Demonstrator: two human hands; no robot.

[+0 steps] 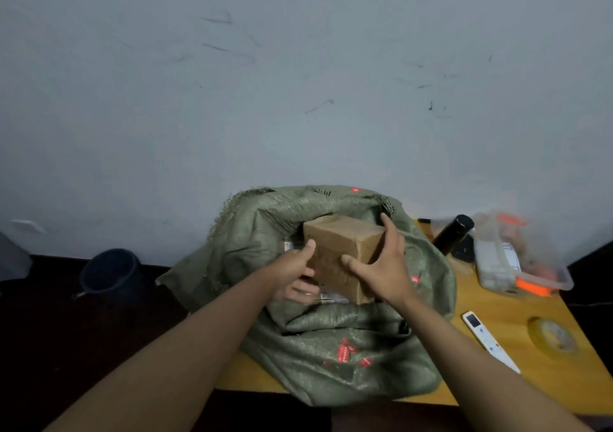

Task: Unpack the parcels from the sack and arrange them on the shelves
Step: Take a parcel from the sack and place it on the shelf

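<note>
A green woven sack (335,352) with red marks lies open on a yellow table (517,302). A brown cardboard parcel (345,242) stands in the sack's mouth. My left hand (292,272) grips the parcel's left side, thumb on its front face and fingers curled under it. My right hand (384,266) holds the parcel's right side, thumb on the front and fingers wrapped over the far edge. Another parcel with a white label (292,245) peeks out behind my left hand. No shelves are in view.
On the table to the right lie a white remote (487,338), a roll of tape (554,335), a black bottle (454,232) and a clear plastic box (520,259) with orange clips. A dark bucket (109,272) stands on the floor at the left, by the grey wall.
</note>
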